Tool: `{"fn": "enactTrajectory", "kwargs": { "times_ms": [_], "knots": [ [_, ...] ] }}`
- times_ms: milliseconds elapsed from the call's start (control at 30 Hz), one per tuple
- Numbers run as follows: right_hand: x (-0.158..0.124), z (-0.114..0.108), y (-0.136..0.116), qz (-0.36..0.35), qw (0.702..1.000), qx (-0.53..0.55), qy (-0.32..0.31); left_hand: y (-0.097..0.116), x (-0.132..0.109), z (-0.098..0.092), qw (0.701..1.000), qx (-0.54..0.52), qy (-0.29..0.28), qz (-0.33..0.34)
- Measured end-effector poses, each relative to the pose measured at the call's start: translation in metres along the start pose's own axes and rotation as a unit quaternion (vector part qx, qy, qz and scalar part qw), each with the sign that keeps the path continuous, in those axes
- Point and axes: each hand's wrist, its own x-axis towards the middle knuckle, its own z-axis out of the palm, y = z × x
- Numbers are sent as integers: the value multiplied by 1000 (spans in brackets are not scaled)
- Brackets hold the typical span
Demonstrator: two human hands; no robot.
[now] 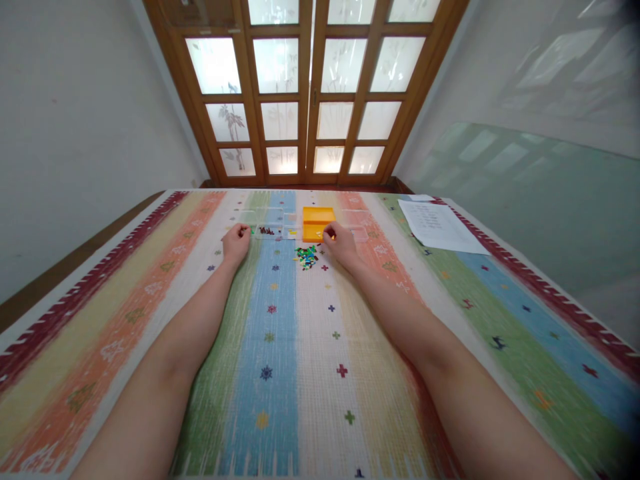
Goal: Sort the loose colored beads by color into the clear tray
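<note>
Both my arms reach far across a striped cloth (280, 347). My left hand (235, 241) rests curled with fingers closed next to a clear tray (267, 225) holding small dark pieces. My right hand (339, 241) is closed in a pinch at the front right corner of an orange tray (317, 222); what it pinches is too small to make out. A small heap of mixed coloured pieces (307, 256) lies on the cloth between the hands, closer to the right one.
More clear trays (358, 225) sit right of the orange one. A printed sheet of paper (440, 227) lies at the far right. Wooden glazed doors (310, 93) stand beyond the far edge; walls close in left and right.
</note>
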Motion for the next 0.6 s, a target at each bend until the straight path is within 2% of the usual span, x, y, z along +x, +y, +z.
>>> {"fn": "enactTrajectory", "kwargs": {
  "times_ms": [100,233,400,500,600],
  "knots": [
    [6,-5,13,22,999,13,33,2,-1,0,1000,6,-7,8],
    [9,-6,24,20,999,5,38,4,-2,0,1000,10,-12,25],
    [7,-3,20,-20,1000,-2,24,8,-3,-3,1000,6,-16,18],
    [0,-1,5,-85,995,-13,-50,8,-2,-4,1000,2,-16,11],
    [-10,1,-16,-187,966,-21,-178,7,-2,-4,1000,2,-14,10]
  ]
}}
